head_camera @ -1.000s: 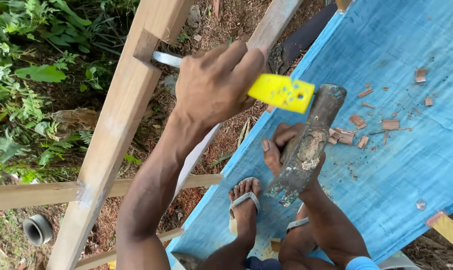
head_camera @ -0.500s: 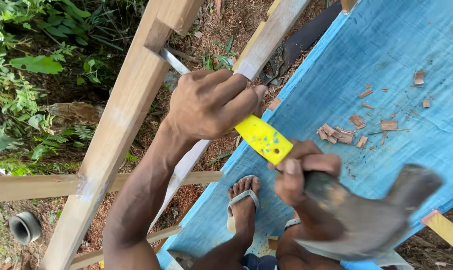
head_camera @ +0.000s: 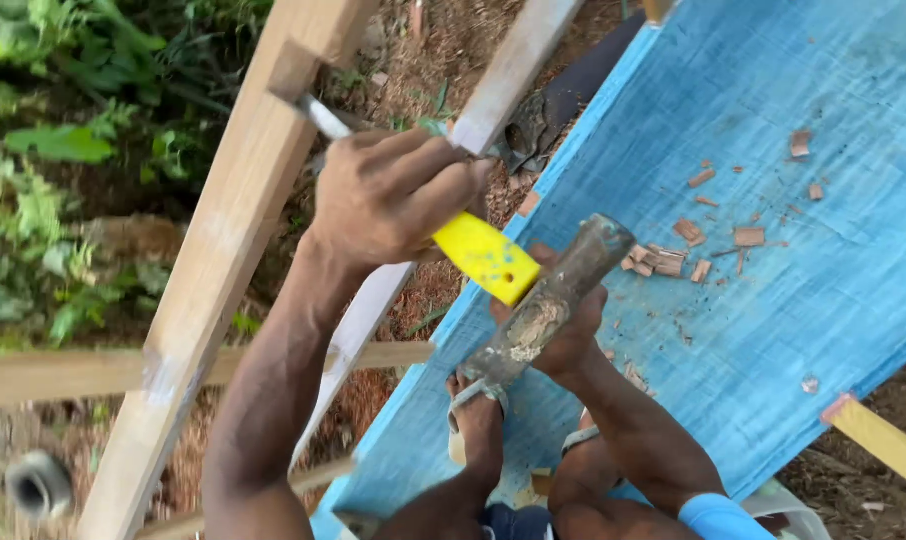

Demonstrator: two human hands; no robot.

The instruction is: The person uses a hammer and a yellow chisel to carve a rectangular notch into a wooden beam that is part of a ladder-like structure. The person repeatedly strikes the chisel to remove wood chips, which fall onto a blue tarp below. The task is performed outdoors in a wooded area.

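Well, left hand grips the chisel, right hand the hammer at four o'clock; strike squarely

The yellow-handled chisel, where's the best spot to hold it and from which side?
Grip the chisel around the upper part of its yellow handle, coming from the left as the left hand does. That leaves the butt end bare for the hammer, and the blade aimed into the beam's notch.

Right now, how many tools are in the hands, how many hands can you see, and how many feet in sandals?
Hands: 2, left hand and right hand
Tools: 2, yellow-handled chisel and hammer
Feet in sandals: 2, one foot, the other foot partly hidden
Total: 6
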